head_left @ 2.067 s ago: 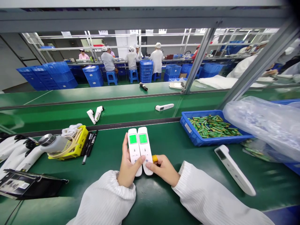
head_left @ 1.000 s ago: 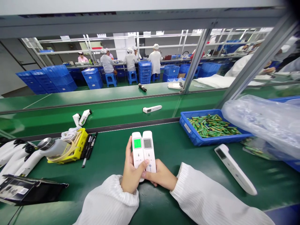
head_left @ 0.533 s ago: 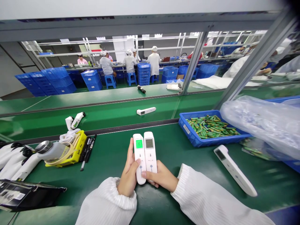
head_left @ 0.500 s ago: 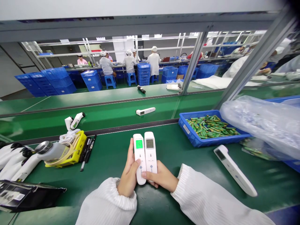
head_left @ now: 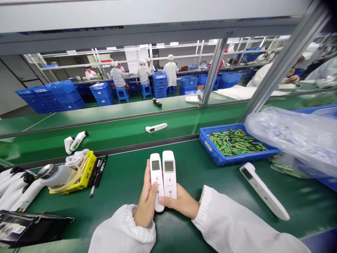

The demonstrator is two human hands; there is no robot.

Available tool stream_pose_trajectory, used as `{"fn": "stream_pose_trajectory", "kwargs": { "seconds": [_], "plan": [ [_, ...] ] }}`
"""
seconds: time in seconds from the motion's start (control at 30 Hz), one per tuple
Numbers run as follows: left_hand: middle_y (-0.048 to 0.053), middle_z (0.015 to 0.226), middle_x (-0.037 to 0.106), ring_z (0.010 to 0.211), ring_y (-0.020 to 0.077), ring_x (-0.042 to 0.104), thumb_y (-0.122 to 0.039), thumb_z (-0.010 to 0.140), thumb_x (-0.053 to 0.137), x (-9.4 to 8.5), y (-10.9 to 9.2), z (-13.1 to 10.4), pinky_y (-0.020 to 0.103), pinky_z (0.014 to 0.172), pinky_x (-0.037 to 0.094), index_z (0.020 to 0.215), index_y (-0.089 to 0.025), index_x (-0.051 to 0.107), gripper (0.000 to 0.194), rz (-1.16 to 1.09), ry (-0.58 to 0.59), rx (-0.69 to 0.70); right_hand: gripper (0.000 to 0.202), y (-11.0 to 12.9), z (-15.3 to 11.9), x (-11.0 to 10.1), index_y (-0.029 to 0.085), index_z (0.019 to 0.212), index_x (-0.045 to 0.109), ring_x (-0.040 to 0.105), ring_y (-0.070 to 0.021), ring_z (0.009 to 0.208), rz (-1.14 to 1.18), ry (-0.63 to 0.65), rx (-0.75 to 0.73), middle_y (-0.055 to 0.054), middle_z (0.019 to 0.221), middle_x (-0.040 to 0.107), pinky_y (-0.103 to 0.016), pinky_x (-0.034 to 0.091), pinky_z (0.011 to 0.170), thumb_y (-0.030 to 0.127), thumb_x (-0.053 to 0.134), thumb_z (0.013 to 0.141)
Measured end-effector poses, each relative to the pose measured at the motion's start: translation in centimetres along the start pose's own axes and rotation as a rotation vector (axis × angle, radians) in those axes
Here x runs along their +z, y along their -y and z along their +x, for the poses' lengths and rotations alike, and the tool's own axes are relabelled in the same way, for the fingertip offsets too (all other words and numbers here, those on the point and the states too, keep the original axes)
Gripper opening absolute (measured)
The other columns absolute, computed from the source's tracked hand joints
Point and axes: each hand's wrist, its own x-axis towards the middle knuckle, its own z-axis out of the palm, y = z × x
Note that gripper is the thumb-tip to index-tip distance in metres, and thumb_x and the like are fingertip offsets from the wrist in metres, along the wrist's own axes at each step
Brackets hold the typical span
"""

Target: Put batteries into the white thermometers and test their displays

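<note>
Two white infrared thermometers stand side by side over the green bench, screens facing me. My left hand (head_left: 146, 202) is closed around the left thermometer (head_left: 157, 179), its thumb on the front near the buttons. The right thermometer (head_left: 169, 172) is in my right hand (head_left: 181, 202), whose thumb lies across its lower front. Both screens look grey. A third thermometer (head_left: 264, 191) lies on the bench to the right of my right hand. The fingers behind the two held thermometers are mostly hidden.
A blue tray (head_left: 221, 160) of green batteries sits at right, beside a clear plastic bag (head_left: 292, 140). At left are a yellow basket (head_left: 91, 168), black pens (head_left: 98, 174) and a black pouch (head_left: 52, 228). Beyond the bench edge, a green conveyor (head_left: 118, 133) carries more thermometers.
The left thermometer's screen has gone from lit green to grey. On the conveyor, the thermometers have shifted left. Both hands keep their hold.
</note>
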Motion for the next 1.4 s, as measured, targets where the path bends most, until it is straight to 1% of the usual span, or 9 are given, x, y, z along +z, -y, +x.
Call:
{"fn": "stream_pose_trajectory", "kwargs": {
  "seconds": [0.27,0.5,0.87,1.0,1.1,1.17,1.3,1.37,1.4],
  "plan": [
    [-0.007,0.157,0.017,0.142,0.0138,0.017,-0.036,0.097,0.04,-0.5,0.6,0.0,0.022,0.113,0.023,0.148,-0.034,0.021,0.055,0.069,0.02,0.048,0.05,-0.5,0.0,-0.3,0.013,0.104,0.068,0.065,-0.0192,0.076,-0.08,-0.057,0.058,-0.008,0.09,0.071,-0.029,0.05,0.065,0.046,0.078,0.068],
    [-0.005,0.157,0.018,0.143,0.0169,0.018,-0.037,0.096,0.041,-0.4,0.7,0.1,0.027,0.114,0.023,0.148,-0.032,0.022,0.056,0.064,0.0,0.03,0.048,-0.3,0.1,-0.3,0.011,0.098,0.069,0.064,-0.0213,0.08,-0.097,-0.055,0.064,-0.009,0.089,0.07,-0.031,0.049,0.07,0.047,0.078,0.067],
    [-0.004,0.158,0.016,0.143,0.0163,0.017,-0.036,0.095,0.042,-0.4,0.4,0.1,0.028,0.116,0.019,0.148,-0.032,0.021,0.057,0.008,0.007,0.014,0.042,-0.1,0.1,-0.2,0.011,0.098,0.069,0.064,-0.0174,0.075,-0.082,-0.032,0.032,-0.008,0.087,0.071,-0.029,0.05,0.07,0.041,0.077,0.07],
    [-0.004,0.157,0.018,0.141,0.017,0.022,-0.036,0.094,0.047,-0.2,-0.1,0.3,0.027,0.113,0.026,0.147,-0.035,0.021,0.06,-0.122,0.026,-0.064,0.046,0.1,0.1,-0.2,0.012,0.098,0.068,0.065,-0.0194,0.076,-0.086,-0.045,0.056,-0.007,0.084,0.071,-0.034,0.052,0.074,0.046,0.077,0.069],
    [0.001,0.156,0.024,0.137,0.0234,0.032,-0.035,0.086,0.061,0.2,-0.1,0.3,0.034,0.109,0.034,0.147,-0.036,0.019,0.074,-0.183,0.049,-0.086,0.053,0.1,0.1,0.0,0.014,0.108,0.065,0.064,-0.0233,0.092,-0.061,-0.028,0.014,-0.009,0.098,0.069,-0.038,0.05,0.084,0.048,0.077,0.069],
    [0.005,0.152,0.032,0.131,0.027,0.041,-0.033,0.079,0.069,0.4,0.0,0.3,0.038,0.104,0.04,0.147,-0.036,0.018,0.084,-0.195,0.058,-0.103,0.058,0.1,0.1,0.1,0.015,0.112,0.063,0.064,-0.0217,0.089,-0.063,0.003,0.008,-0.008,0.098,0.068,-0.035,0.051,0.081,0.051,0.076,0.069],
    [0.011,0.137,0.052,0.113,0.0274,0.058,-0.033,0.081,0.066,0.0,-0.8,3.0,0.04,0.089,0.051,0.146,-0.031,0.019,0.08,-0.111,-0.007,-0.128,0.055,1.6,0.6,-1.3,0.012,0.088,0.067,0.054,-0.0136,0.057,-0.32,-0.01,0.04,-0.004,0.066,0.061,-0.027,0.045,0.054,0.065,0.059,0.076],
    [0.011,0.133,0.055,0.11,0.0255,0.061,-0.026,0.082,0.065,-1.4,-2.0,6.4,0.038,0.088,0.052,0.145,-0.027,0.023,0.075,0.018,-0.118,-0.094,0.047,3.8,0.7,-3.5,0.013,0.088,0.066,0.055,-0.0159,0.062,-0.573,-0.171,-0.072,-0.006,0.073,0.062,-0.029,0.046,0.058,0.058,0.054,0.082],
    [0.012,0.133,0.055,0.11,0.0247,0.061,-0.022,0.081,0.065,-2.5,-2.8,8.6,0.037,0.088,0.052,0.144,-0.025,0.024,0.075,0.062,-0.168,-0.081,0.039,5.1,0.7,-5.0,0.014,0.091,0.066,0.057,-0.0181,0.068,-0.726,-0.312,-0.143,-0.007,0.079,0.064,-0.031,0.047,0.063,0.05,0.053,0.084]
  ]
}}
